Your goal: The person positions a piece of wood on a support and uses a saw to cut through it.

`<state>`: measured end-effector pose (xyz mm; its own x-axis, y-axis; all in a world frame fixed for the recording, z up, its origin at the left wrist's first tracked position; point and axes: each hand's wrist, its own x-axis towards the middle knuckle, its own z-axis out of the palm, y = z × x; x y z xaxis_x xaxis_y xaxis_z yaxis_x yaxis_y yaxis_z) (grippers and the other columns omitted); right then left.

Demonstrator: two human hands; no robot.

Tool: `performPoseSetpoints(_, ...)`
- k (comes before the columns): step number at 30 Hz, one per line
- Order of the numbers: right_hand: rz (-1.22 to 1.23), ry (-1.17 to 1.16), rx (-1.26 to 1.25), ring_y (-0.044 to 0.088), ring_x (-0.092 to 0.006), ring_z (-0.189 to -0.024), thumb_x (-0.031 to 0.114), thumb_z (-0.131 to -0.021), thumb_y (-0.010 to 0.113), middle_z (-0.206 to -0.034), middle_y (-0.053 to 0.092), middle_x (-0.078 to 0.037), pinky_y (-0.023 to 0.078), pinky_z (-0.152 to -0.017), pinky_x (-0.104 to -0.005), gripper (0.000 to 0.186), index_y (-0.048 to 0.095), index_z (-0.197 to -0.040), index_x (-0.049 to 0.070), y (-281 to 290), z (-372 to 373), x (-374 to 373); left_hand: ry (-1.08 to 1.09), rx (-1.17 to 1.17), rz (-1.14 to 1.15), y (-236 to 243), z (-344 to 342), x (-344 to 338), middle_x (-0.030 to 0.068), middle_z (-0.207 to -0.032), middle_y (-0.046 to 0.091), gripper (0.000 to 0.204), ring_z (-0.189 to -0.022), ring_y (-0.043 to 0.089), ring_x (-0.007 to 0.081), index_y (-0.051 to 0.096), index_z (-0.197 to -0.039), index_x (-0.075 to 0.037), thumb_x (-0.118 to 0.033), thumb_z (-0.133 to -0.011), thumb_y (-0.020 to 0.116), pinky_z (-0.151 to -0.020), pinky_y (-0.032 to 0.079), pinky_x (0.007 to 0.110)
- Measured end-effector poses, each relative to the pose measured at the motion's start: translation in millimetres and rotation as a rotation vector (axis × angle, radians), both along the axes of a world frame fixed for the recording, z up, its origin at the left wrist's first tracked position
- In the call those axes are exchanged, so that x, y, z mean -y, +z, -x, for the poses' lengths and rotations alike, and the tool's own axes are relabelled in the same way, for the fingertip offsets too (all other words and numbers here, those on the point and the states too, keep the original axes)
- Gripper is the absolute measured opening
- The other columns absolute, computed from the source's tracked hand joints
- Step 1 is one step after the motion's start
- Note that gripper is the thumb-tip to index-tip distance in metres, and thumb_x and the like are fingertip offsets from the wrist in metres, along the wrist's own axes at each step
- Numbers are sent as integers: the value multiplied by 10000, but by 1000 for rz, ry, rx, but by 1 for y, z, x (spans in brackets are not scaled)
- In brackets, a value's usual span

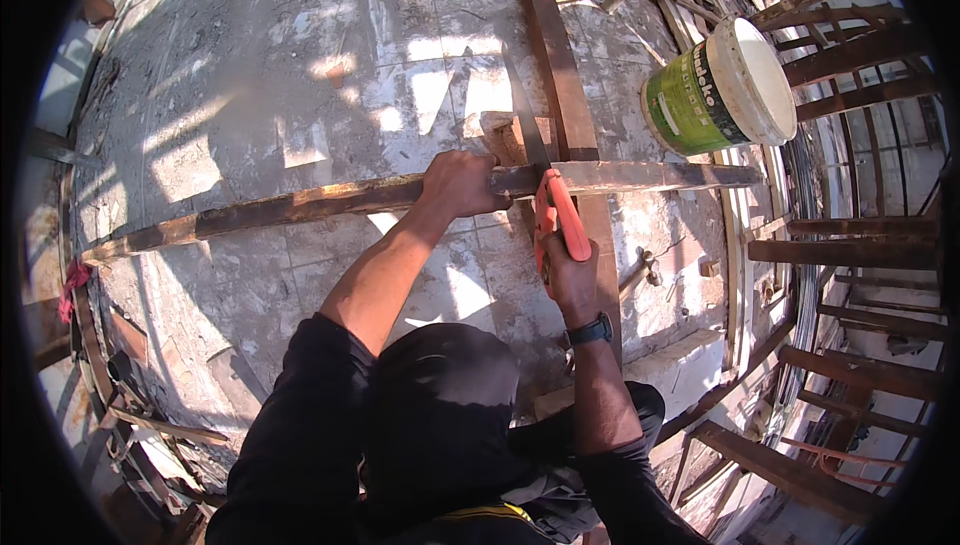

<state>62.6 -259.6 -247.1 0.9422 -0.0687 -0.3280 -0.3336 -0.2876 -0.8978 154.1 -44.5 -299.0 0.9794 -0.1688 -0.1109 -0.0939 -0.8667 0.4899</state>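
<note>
A long, dark wooden beam (330, 197) lies across the floor from the far left to the right. My left hand (458, 185) is closed over its middle and presses on it. My right hand (572, 270) grips the red-orange handle of a handsaw (566, 217), just right of my left hand. The saw's blade points away from me and crosses the beam; its far end is blurred. Right behind the cut sits a small wooden block (518, 139). A second beam (548, 45) runs away from me, passing under the first one.
A white bucket with a green label (698, 95) is at the upper right, near the beam's right end. Several timbers (850, 250) line the right side. A red cloth (74, 287) lies at the beam's left end. Debris covers the tiled floor (260, 55).
</note>
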Motion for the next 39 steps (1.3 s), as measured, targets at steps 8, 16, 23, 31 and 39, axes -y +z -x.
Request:
performPoseSetpoints(8, 277, 116, 27, 650, -120, -685, 109, -891, 707, -753, 683, -49, 508, -625, -295, 180, 693, -1004, -30, 81, 192, 67, 24, -49, -14, -2, 10, -8, 171, -815, 748, 598, -792, 745, 328, 728, -1036, -56, -522, -671, 809, -783, 595, 439)
performPoseSetpoints(16, 89, 61, -209, 527, -66, -675, 136, -938, 690, -723, 600, 11, 439, -594, -290, 174, 669, -900, -32, 25, 83, 21, 61, 298, -179, -28, 32, -26, 135, -937, 685, 652, -867, 700, 331, 626, -1095, -48, -521, -710, 857, -759, 571, 454)
performPoseSetpoints(23, 140, 131, -61, 609, -88, -746, 93, -947, 676, -807, 665, -22, 504, -672, -268, 149, 689, -998, -47, 43, 114, 38, 72, 110, -165, -20, 39, -14, 128, -975, 653, 646, -905, 686, 317, 595, -1071, -34, -469, -694, 889, -769, 566, 448)
performPoseSetpoints(31, 296, 222, -100, 651, -111, -794, 119, -934, 670, -827, 709, -95, 529, -741, -289, 237, 687, -1076, -71, 94, 170, 45, 74, 70, -169, -22, 41, -28, 146, -972, 669, 623, -907, 695, 316, 610, -1044, -31, -463, -694, 890, -773, 573, 430)
performPoseSetpoints(39, 49, 12, 68, 550, -96, -658, 130, -875, 705, -690, 615, -20, 457, -598, -323, 187, 651, -856, -48, -5, 42, 12, 44, 140, -159, -17, 25, 0, 141, -991, 671, 688, -925, 690, 323, 607, -1075, -37, -512, -669, 894, -788, 566, 440)
